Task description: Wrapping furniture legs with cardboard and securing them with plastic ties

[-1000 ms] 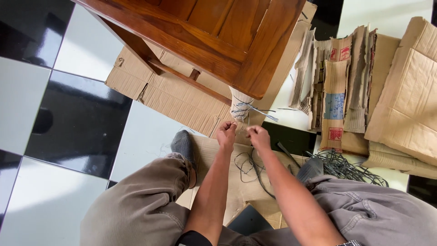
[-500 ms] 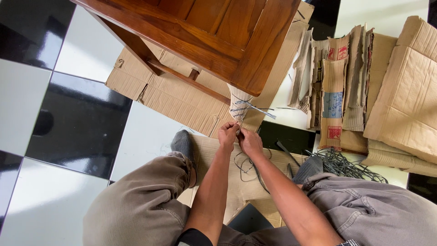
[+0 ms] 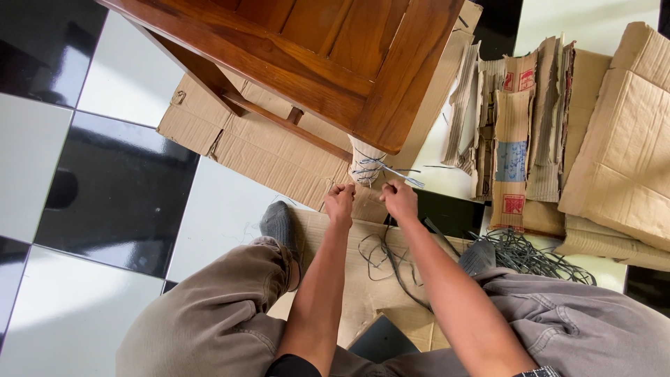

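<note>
A brown wooden table (image 3: pixel 328 49) stands over me, and its near leg (image 3: pixel 366 162) is wrapped in pale cardboard tied round with thin grey-blue string (image 3: pixel 391 169). My left hand (image 3: pixel 340 203) is closed just left of the leg's foot, pinching a string end. My right hand (image 3: pixel 399 198) is closed on the string just right of it. The two hands sit a little apart, below the wrapped leg. I sit on the floor with both knees spread.
Flattened cardboard sheets (image 3: pixel 258 146) lie under the table. Cardboard strips (image 3: pixel 520 126) and large sheets (image 3: pixel 624 146) are stacked at the right. A tangle of grey string (image 3: pixel 530 255) lies by my right foot. The floor has black and white tiles (image 3: pixel 112 181).
My hands came together at the foot of the wrapped leg half a second ago, then drew apart sideways again with the string.
</note>
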